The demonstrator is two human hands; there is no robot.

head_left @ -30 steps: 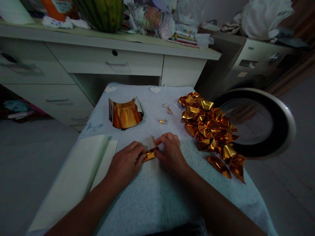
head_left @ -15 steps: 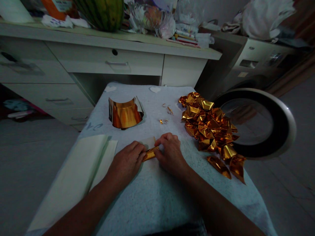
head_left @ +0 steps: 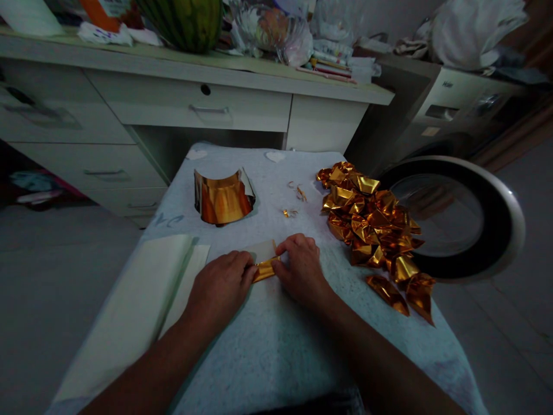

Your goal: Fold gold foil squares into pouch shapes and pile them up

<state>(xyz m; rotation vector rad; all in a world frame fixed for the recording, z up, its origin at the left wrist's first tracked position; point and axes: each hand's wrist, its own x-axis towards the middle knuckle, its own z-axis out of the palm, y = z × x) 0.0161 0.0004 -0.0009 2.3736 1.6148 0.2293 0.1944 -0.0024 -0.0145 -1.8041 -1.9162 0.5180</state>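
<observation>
A small sheet of gold foil paper (head_left: 265,269) lies on the cloth-covered table, its near edge folded into a shiny gold strip and its pale back showing behind. My left hand (head_left: 224,282) is closed on the strip's left end, thumb and fingers pinching it. At the other end, my right hand (head_left: 302,268) pinches the paper between thumb and fingers. Right of my hands lies a heap of folded gold foil pieces (head_left: 374,216). A curved stack of gold foil sheets (head_left: 223,199) stands behind my left hand. Pale paper sheets (head_left: 125,311) lie beside my left forearm.
Thin gold scraps (head_left: 298,193) lie on the tablecloth (head_left: 276,346) beyond my hands. Behind the table is a white drawer counter (head_left: 242,109) with a watermelon (head_left: 184,23) on it. The open round door (head_left: 496,230) of a washing machine (head_left: 453,104) borders the table's right side.
The gold strip at the near edge looks wider and flatter, and slightly more of the pale back shows. Both hands keep their pinch; the whole view has shifted slightly.
</observation>
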